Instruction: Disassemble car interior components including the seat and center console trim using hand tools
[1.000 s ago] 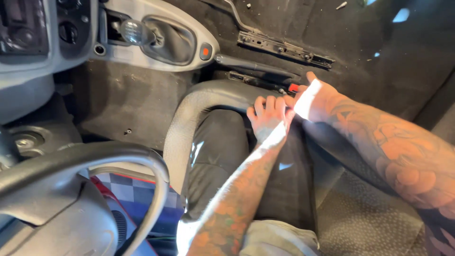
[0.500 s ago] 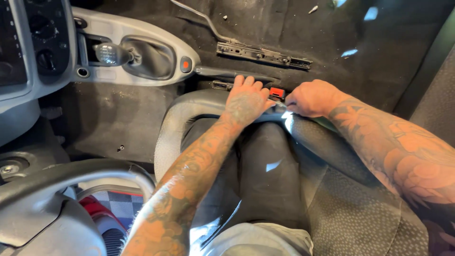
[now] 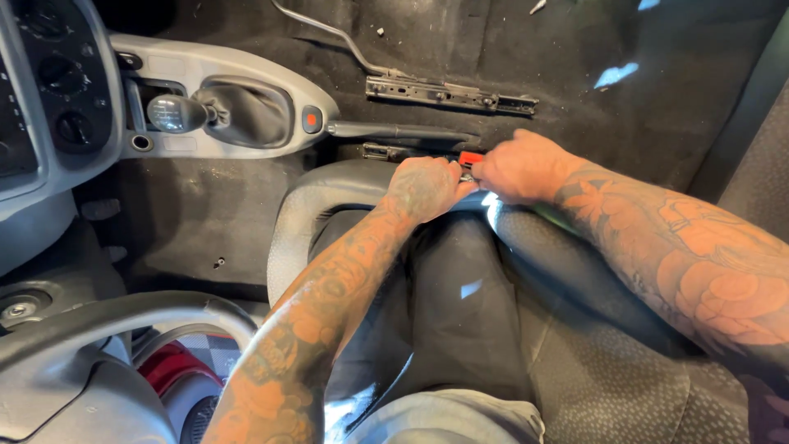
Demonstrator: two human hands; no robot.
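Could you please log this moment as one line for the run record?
left hand: on small red-handled tool | right hand: gripping same tool | place: front edge of grey car seat, by black handbrake lever

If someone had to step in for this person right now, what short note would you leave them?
Left hand: closed around something small beside the red part; exactly what it holds is hidden.
Right hand: closed in a grip at the red part, touching it.
Both hands meet at the far edge of the grey seat, just below the handbrake lever.
A bare seat rail lies on the dark carpet beyond.
Done: cannot tell. Left: the red part is in hand, neither hand has let go.
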